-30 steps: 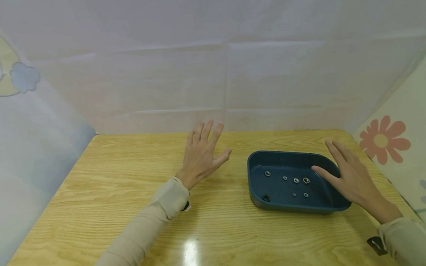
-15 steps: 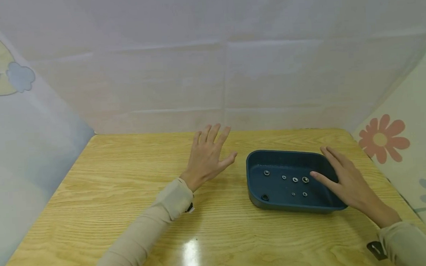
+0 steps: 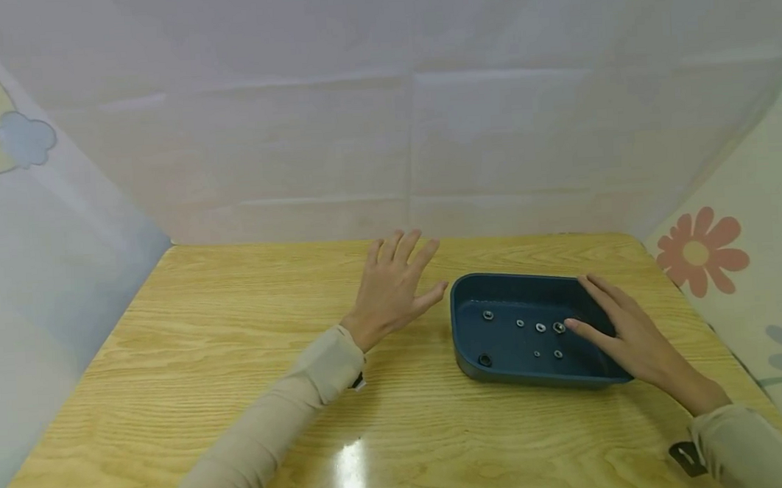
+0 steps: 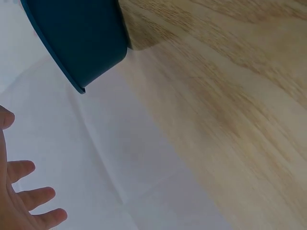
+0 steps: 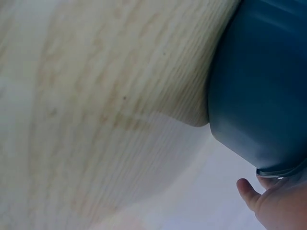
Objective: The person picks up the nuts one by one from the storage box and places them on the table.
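A dark blue rectangular tray (image 3: 526,288) with rounded corners stands on the right part of the table. Inside lie several small metal nuts, among them a larger silver nut (image 3: 558,327) and a black nut (image 3: 485,360) in the near left corner. My left hand (image 3: 388,294), fingers spread and holding nothing, hovers just left of the tray. Over the tray's right end is my right hand (image 3: 635,342), fingers extended, the thumb reaching inward above the nuts. In the right wrist view, the fingers (image 5: 248,193) appear right at the rim of the tray (image 5: 264,81).
The light wood table (image 3: 235,304) runs back to a pale cloth backdrop (image 3: 293,153). Printed cloth walls flank both sides, with a red flower (image 3: 695,252) at the right. A bright reflection shows near the table's front.
My left hand has moved rightward, nearer the tray. My right hand has shifted slightly left, lower over the tray's right end. The nuts keep their places in the tray.
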Tool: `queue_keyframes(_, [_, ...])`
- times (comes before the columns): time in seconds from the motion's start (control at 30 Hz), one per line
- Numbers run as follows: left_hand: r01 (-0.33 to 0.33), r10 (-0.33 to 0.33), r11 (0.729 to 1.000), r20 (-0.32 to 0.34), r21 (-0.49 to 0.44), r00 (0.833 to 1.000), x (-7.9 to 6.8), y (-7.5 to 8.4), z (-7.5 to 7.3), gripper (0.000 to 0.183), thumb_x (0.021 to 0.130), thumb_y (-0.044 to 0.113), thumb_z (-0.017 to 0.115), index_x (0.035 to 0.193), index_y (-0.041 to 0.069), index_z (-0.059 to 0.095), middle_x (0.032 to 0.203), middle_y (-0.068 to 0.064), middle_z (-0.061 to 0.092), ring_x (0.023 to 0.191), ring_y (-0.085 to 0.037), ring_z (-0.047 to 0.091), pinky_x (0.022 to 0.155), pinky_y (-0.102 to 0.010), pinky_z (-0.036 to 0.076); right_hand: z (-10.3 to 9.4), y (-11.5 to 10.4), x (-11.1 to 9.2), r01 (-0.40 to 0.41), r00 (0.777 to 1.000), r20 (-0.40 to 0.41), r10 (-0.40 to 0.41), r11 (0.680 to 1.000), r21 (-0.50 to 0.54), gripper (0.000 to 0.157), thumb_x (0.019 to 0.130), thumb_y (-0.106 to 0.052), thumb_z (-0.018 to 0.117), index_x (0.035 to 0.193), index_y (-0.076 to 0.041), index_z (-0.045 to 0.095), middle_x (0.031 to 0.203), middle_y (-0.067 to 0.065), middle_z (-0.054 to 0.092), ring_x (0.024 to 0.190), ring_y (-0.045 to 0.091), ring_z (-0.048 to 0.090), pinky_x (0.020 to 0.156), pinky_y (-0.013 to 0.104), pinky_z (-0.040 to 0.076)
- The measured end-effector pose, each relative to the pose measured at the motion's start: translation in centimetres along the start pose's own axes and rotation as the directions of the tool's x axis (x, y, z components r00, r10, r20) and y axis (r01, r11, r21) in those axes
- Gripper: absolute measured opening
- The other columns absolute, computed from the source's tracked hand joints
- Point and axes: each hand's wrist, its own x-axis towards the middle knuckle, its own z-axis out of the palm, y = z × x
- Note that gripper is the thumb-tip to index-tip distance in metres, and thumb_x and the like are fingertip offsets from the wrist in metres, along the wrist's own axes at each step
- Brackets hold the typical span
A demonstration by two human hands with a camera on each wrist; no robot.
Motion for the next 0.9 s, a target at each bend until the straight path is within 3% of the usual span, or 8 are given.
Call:
queue_keyframes(0.27, [-0.04,0.039,0.999,-0.039,-0.023,0.998,0.4,0.9,-0.2,0.059,0.094,0.054,0.057,0.141,0.02,0.055,0.142,-0.011,0.056,0.13,-0.034,0.053,0.107,-0.055,0.042,0.3,0.1,-0.3,0.017,1.0,0.007,-0.018,0.999,0.033,0.082,0.098,-0.034,0.061,0.161,-0.02,0.011,0.165,0.023,0.01,0.145,0.058,0.014,0.103,0.081,0.013])
queue_keyframes(0.57, [-0.031,0.032,0.999,0.027,-0.036,0.999,0.6,2.0,-0.1,0.058,0.095,0.052,0.056,0.143,0.02,0.052,0.141,-0.008,0.057,0.13,-0.031,0.053,0.11,-0.053,0.041,0.5,0.1,-0.5,0.006,1.0,0.005,-0.006,0.999,0.054,0.08,0.099,-0.034,0.06,0.161,-0.021,0.011,0.164,0.025,0.012,0.145,0.058,0.013,0.102,0.081,0.014])
queue_keyframes(0.9, [-0.057,0.058,0.998,0.034,-0.021,0.998,1.1,3.5,0.4,0.055,0.096,0.052,0.054,0.142,0.022,0.053,0.139,-0.005,0.059,0.129,-0.027,0.055,0.108,-0.048,0.043,0.3,0.3,-0.9,-0.006,1.0,0.006,0.006,0.998,0.061,0.08,0.099,-0.034,0.06,0.161,-0.021,0.011,0.164,0.027,0.011,0.144,0.06,0.011,0.101,0.082,0.013])
